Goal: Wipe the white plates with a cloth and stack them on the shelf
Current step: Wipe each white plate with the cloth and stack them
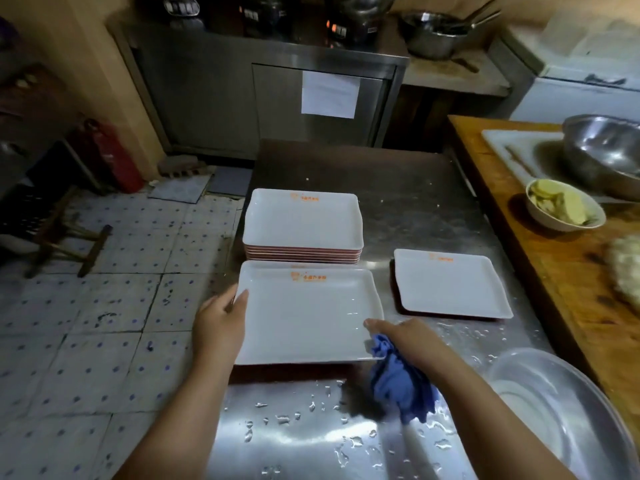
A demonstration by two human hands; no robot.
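Note:
A white rectangular plate (pixel 304 313) with an orange logo is held just above the wet steel table (pixel 408 209). My left hand (pixel 221 323) grips its left edge, thumb on the rim. At the plate's near right corner, my right hand (pixel 401 337) holds a crumpled blue cloth (pixel 398 379), which hangs below the hand. Behind the held plate stands a stack of several white plates (pixel 303 223). One more white plate (pixel 450 285) lies by itself to the right.
A large steel basin (pixel 561 403) sits at the near right. A wooden counter (pixel 540 244) on the right carries a small bowl of food (pixel 564 209) and a steel bowl (pixel 606 150). A steel cabinet (pixel 263 98) stands behind. Tiled floor (pixel 104 306) lies left.

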